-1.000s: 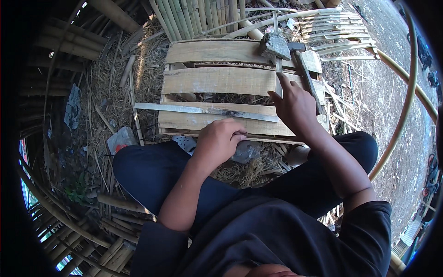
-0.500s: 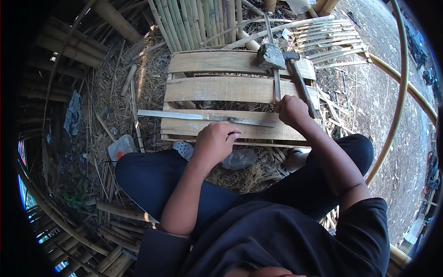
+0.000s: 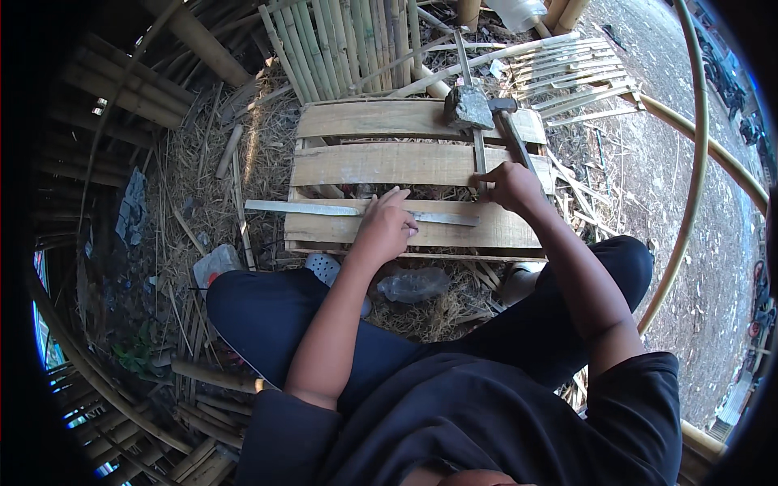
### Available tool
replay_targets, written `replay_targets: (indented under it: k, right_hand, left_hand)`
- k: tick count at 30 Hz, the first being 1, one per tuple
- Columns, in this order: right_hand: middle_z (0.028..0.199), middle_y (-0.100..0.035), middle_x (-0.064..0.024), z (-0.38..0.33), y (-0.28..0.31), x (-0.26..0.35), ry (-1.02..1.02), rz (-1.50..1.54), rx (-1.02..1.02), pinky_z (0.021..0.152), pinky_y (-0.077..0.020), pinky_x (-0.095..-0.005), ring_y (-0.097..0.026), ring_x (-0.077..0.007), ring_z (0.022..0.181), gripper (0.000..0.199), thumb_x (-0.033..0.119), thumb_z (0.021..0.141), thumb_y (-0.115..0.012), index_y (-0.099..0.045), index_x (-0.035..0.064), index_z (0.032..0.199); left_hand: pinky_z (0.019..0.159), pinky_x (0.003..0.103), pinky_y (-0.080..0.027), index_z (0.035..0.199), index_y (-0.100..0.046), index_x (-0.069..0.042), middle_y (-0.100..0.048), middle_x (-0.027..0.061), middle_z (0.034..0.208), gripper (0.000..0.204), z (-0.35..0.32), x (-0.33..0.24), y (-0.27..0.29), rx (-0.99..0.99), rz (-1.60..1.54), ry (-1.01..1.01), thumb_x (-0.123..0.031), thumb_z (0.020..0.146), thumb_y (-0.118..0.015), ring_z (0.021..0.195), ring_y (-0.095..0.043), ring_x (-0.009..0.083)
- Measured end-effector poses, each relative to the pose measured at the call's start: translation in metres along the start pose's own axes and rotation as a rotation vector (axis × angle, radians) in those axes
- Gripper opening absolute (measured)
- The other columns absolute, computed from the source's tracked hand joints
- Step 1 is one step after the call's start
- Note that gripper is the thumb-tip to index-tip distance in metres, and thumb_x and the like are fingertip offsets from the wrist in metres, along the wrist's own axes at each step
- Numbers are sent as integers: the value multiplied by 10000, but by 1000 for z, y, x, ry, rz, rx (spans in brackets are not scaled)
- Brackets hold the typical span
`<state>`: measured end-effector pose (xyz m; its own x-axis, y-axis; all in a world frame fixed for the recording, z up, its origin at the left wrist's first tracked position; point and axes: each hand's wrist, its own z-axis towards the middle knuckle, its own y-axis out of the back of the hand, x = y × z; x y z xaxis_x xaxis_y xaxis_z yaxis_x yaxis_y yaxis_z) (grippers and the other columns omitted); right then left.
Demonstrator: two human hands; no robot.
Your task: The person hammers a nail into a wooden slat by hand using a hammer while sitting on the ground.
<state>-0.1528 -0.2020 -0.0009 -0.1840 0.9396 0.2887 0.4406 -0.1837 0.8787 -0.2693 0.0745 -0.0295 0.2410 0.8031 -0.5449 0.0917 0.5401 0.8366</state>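
We sit with knees spread before a low slatted table (image 3: 365, 120), both hands over it. Our left hand (image 3: 384, 228) lies across a flat strip (image 3: 304, 208) on the nearest slat, fingertips past its far edge and thumb on the near side; we cannot tell whether it grips the strip or only rests there. The strip runs sideways, its pale left end jutting beyond the table's left edge and its right end stopping short of our other hand.

Our right hand (image 3: 519, 188) is curled around the near end of a narrow bar (image 3: 479, 150) above the right part of the table. The bar passes beneath a grey stone (image 3: 468, 108) and reaches out past the table's far edge. Just right of the stone is a hammer (image 3: 512, 138), head away from us, its handle slanting back behind our right hand.

Beyond the table stands a row of bamboo sticks (image 3: 348, 49); to its right lies a rack of thin slats (image 3: 567, 73). A clear plastic bag (image 3: 413, 285) lies on the straw (image 3: 442, 320) between our legs.
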Motion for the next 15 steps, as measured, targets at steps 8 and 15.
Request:
replay_targets:
  k: [8,15]
  right_hand:
    - [958,-739,-69,-3,1,4,-20,-44,91,795,-567,-426,-742,-287,893,404,392,846,-794,-716,508,1225]
    - [984,-736,-81,-1,4,-1,-26,-32,110,805,-570,-429,-740,-292,922,426,366,888,-750,-674,532,1273]
  left_hand:
    - [1007,498,-498,819,-766,-46,-764,129,1032,82,11,29,-38,-341,-169,-95,-45,742,-793,999,-704,323]
    - [859,430,-543,782,-746,-30,-767,120,974,69,18,29,-42,-403,-189,-142,-3,722,-769,932,-715,313]
